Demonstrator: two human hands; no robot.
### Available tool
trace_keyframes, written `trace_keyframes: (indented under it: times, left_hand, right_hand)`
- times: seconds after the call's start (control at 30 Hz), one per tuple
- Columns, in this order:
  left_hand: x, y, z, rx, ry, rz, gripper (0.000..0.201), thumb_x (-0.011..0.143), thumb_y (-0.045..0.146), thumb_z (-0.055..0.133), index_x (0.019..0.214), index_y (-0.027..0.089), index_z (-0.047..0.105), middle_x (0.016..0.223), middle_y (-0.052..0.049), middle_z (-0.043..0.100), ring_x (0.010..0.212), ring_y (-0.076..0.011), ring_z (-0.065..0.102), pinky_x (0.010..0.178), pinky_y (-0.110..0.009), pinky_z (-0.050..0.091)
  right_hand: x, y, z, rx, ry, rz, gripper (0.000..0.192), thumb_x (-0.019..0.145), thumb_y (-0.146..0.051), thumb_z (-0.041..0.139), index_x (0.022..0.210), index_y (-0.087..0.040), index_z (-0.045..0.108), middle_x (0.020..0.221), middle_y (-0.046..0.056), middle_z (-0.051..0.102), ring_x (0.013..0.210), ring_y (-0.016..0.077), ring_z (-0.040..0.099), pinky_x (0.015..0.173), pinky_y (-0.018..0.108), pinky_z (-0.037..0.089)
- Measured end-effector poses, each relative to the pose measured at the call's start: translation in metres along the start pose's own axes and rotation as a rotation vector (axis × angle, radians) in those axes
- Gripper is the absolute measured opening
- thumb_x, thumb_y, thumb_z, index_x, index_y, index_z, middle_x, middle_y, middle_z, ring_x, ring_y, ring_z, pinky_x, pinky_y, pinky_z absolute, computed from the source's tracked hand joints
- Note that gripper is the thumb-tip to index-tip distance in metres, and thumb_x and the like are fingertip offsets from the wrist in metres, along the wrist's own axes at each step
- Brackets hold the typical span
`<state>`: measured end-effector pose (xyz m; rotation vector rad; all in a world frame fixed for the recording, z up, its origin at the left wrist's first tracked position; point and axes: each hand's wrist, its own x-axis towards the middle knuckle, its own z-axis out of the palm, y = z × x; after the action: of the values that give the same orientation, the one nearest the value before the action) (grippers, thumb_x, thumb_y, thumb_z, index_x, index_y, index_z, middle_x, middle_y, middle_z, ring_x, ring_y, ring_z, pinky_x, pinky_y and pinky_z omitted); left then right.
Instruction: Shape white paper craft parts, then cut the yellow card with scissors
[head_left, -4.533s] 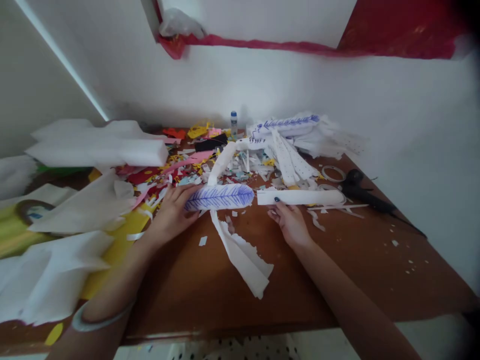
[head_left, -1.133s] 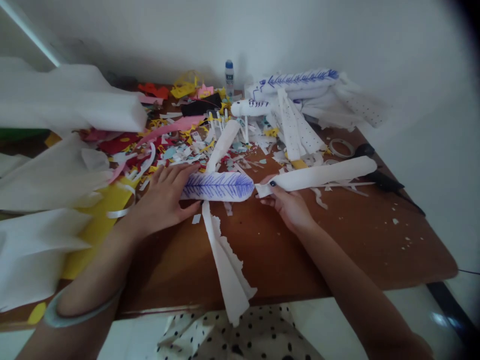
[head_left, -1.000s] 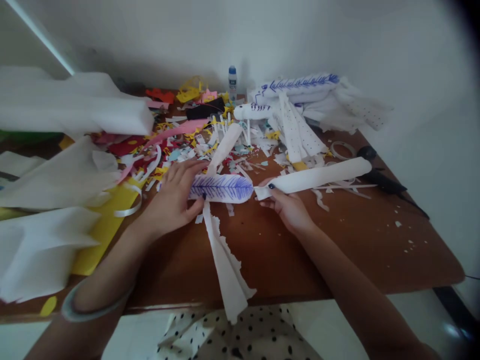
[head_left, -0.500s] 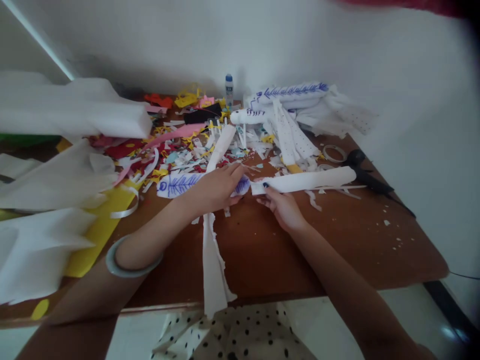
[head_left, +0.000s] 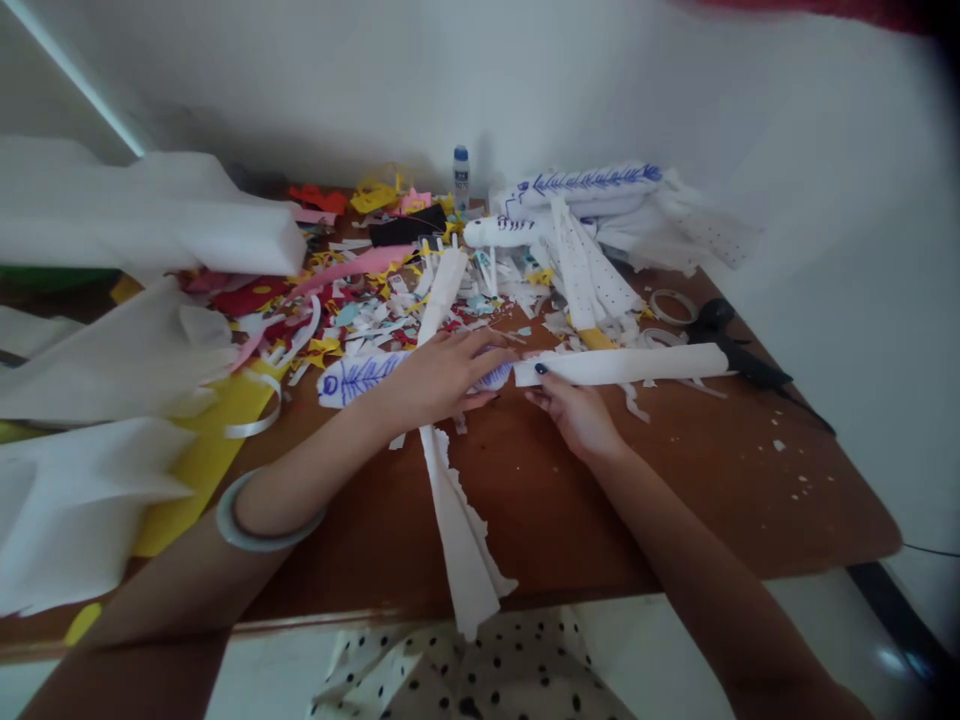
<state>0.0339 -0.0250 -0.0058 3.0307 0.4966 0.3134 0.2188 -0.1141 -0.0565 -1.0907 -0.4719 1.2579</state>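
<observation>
White, blue-inked in herringbone strokes: one long padded piece [head_left: 352, 380] lying crosswise on the brown bench [head_left: 570, 530]. Left hand [head_left: 457, 375] laid over its right end, fingers along the far edge, thumb at the near one, gripping it. Pale bracelet [head_left: 259, 535] on that forearm. Right hand [head_left: 564, 398] pinches the near end of a plain white roll [head_left: 637, 365], thumb on top; roll points right, towards a black corded tool [head_left: 750, 364]. Ends of piece and roll just beside each other; contact, cannot tell. Torn-edged white strip [head_left: 459, 540] runs from beneath the left hand to the bench's front edge. Behind: coloured scraps [head_left: 375, 320], blue-capped bottle [head_left: 461, 182] upright near the wall.
</observation>
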Motion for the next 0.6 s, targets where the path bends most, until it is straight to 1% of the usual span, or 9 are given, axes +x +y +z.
trace_keyframes:
  times: [0.13,0.33,0.5,0.6]
  left_hand:
    - [0.0002,0.0018,0.0025,0.008,0.015,-0.014,0.043,0.089,0.027,0.054,0.130,0.021,0.043,0.136,-0.011,0.051,0.121,-0.0246,0.053,0.097,-0.035,0.041]
    - [-0.0005,0.0046,0.0038,-0.003,0.022,-0.088,0.047,0.089,0.029,0.053,0.132,0.018,0.037,0.131,-0.013,0.056,0.120,-0.0246,0.055,0.094,-0.034,0.041]
    - [-0.0006,0.0044,0.0050,-0.010,0.025,-0.059,0.048,0.087,0.027,0.055,0.131,0.018,0.037,0.131,-0.012,0.056,0.119,-0.0253,0.056,0.092,-0.034,0.042]
    - [-0.0004,0.0033,0.0067,-0.006,0.027,-0.062,0.047,0.087,0.027,0.055,0.130,0.018,0.038,0.131,-0.011,0.057,0.117,-0.0254,0.056,0.091,-0.034,0.042]
  right_hand:
    - [0.0015,0.0026,-0.0015,-0.011,-0.022,-0.031,0.025,0.061,-0.028,0.079,0.084,-0.022,0.071,0.094,-0.001,0.073,0.086,0.0145,0.064,0.072,0.026,0.054]
    - [0.0030,0.0050,-0.0019,-0.040,0.046,-0.070,0.026,0.060,-0.028,0.078,0.083,-0.021,0.069,0.094,0.000,0.073,0.092,0.0158,0.064,0.076,0.028,0.054]
    - [0.0013,0.0027,-0.0004,-0.034,0.043,-0.048,0.024,0.061,-0.027,0.078,0.082,-0.020,0.069,0.096,0.001,0.073,0.095,0.0159,0.064,0.082,0.029,0.053]
    - [0.0015,0.0021,0.0000,-0.019,0.035,-0.044,0.023,0.062,-0.027,0.077,0.083,-0.021,0.070,0.097,0.001,0.073,0.095,0.0153,0.064,0.082,0.028,0.053]
